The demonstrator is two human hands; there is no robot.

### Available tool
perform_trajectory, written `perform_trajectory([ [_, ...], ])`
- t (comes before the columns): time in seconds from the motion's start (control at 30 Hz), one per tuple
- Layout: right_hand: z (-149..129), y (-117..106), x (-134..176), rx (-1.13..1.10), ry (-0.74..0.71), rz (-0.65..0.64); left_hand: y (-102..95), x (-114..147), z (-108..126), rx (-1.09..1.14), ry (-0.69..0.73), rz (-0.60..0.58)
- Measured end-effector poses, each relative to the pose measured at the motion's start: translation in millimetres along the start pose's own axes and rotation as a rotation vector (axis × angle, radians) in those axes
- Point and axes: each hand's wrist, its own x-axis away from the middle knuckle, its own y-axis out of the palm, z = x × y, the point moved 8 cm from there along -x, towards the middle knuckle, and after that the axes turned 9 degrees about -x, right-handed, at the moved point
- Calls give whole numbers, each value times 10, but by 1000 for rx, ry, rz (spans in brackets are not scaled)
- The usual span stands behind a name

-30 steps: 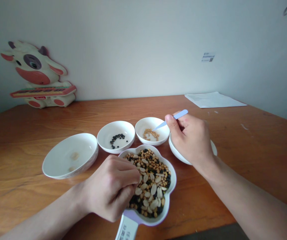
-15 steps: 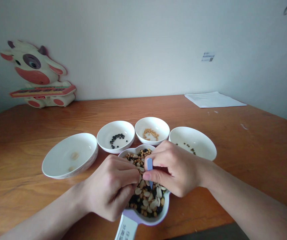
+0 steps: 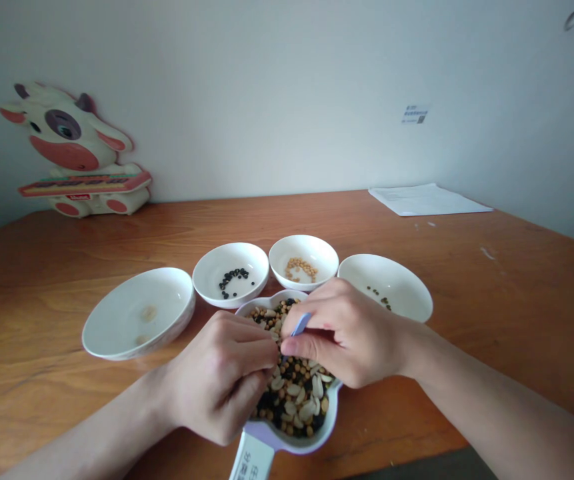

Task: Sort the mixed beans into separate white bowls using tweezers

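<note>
Fingers (image 3: 319,317) pinch one blue tool (image 3: 301,324) in the right hand (image 3: 349,333); the left hand (image 3: 227,373) curls, grip unclear from here. Four bowls (image 3: 231,257) arc round one dish (image 3: 323,441).

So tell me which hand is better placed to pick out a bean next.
Probably the right hand: it grips the tool over the pan; the left hand is curled over the pan's left side.

Chinese characters (image 3: 247,461), 任 and 分 among them, mark the pan's (image 3: 334,410) white handle (image 3: 259,448) by the table's (image 3: 407,420) near edge; the far-left-corner toy's (image 3: 67,150) red badge (image 3: 78,197) and the wall (image 3: 267,100) sticker (image 3: 415,115) are illegible.
</note>
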Motion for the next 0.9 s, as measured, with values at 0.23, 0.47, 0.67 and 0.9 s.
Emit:
perform_trajectory([
  [0.23, 119, -52, 7, 155, 80, 99, 14, 17, -22, 8, -15, -5],
  [0.47, 105, -201, 25, 184, 166, 177, 13, 27, -9, 1, -15, -15],
  [0.67, 173, -180, 29, 220, 200, 166, 16, 25, -12, -5, -14, -11],
  [0.9, 202, -112, 30, 264, 236, 96, 8, 15, -26, -1, -21, -14],
])
